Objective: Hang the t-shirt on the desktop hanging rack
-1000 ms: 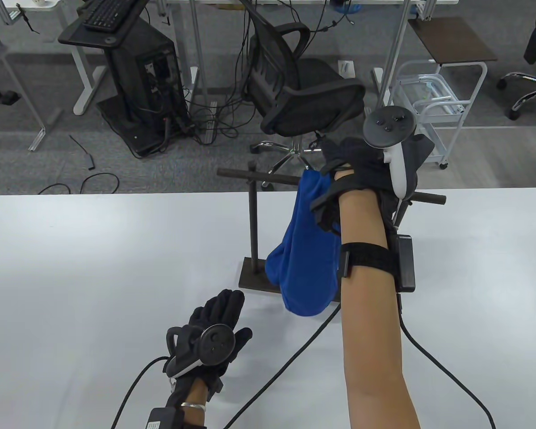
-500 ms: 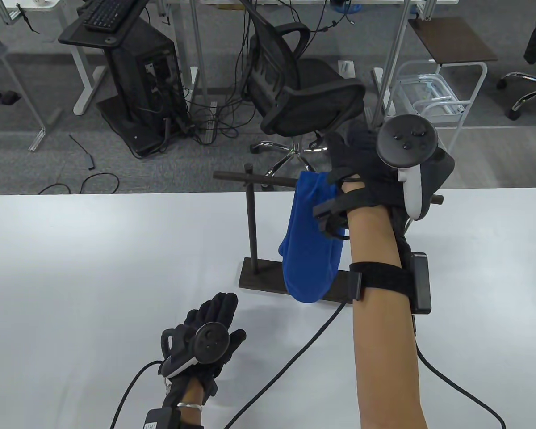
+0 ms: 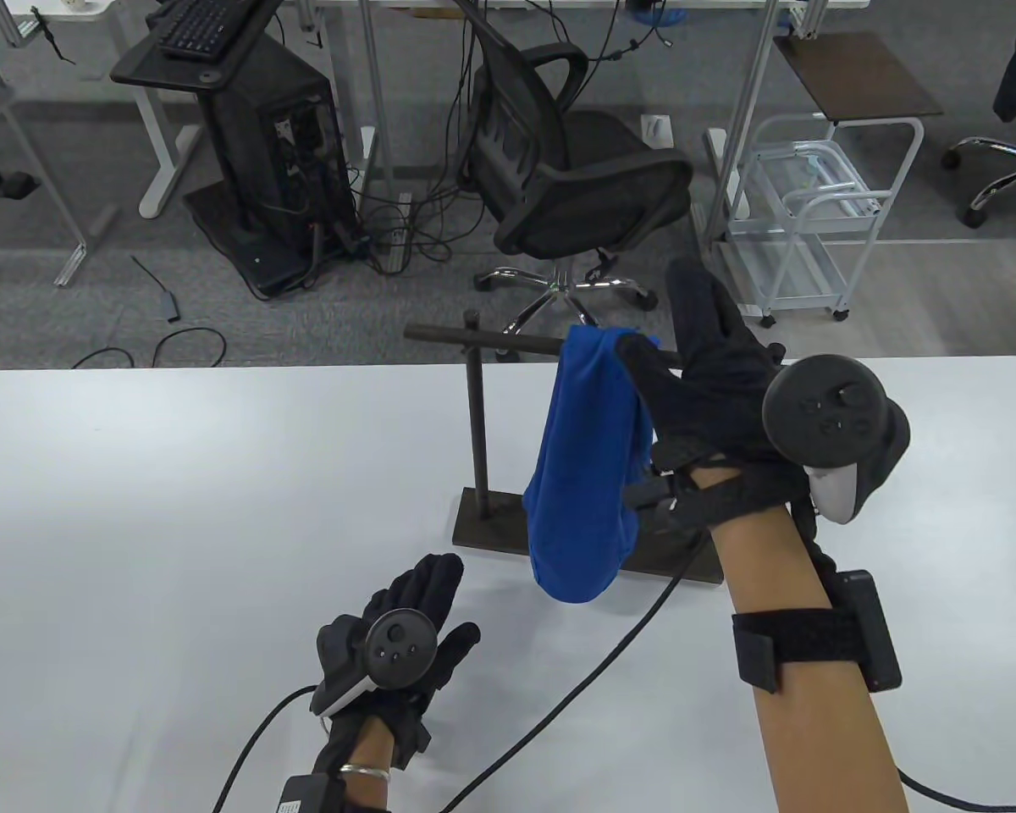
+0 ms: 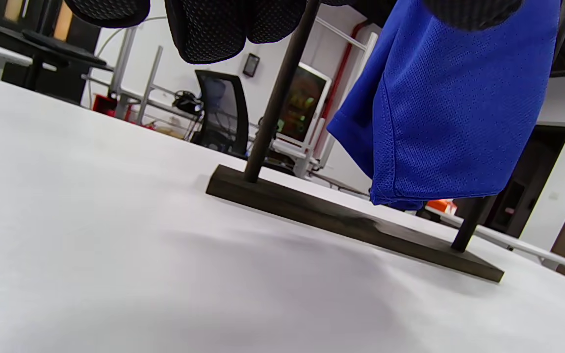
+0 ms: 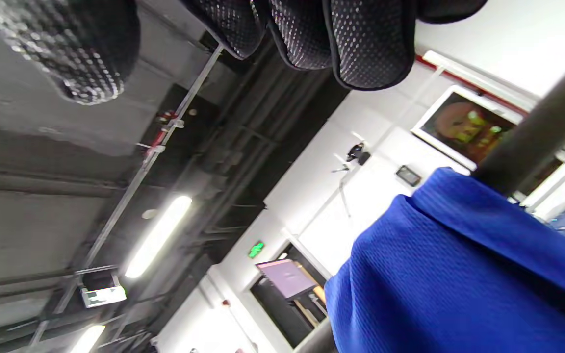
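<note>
The blue t-shirt point(image 3: 588, 474) hangs draped over the horizontal bar point(image 3: 474, 338) of the dark desktop rack, whose base point(image 3: 487, 525) stands on the white table point(image 3: 178, 474). My right hand point(image 3: 677, 339) is open with fingers stretched out, just right of the shirt's top; its thumb is at the cloth on the bar. In the right wrist view the spread fingers point(image 5: 361, 39) hold nothing, and the shirt point(image 5: 459, 274) lies over the bar point(image 5: 537, 132). My left hand point(image 3: 436, 597) lies open and empty on the table, in front of the rack's base. The left wrist view shows the shirt point(image 4: 449, 108) hanging just above the base point(image 4: 351, 220).
The rack's left upright post point(image 3: 477, 423) stands at the base's left end. Black cables point(image 3: 593, 660) from the gloves trail across the table between my arms. Beyond the far table edge are an office chair point(image 3: 576, 178) and a white cart point(image 3: 804, 212).
My right hand has let go of the shirt's top, opened its fingers and drawn back toward me and to the right. The shirt stays on the bar. The left hand has barely moved.
</note>
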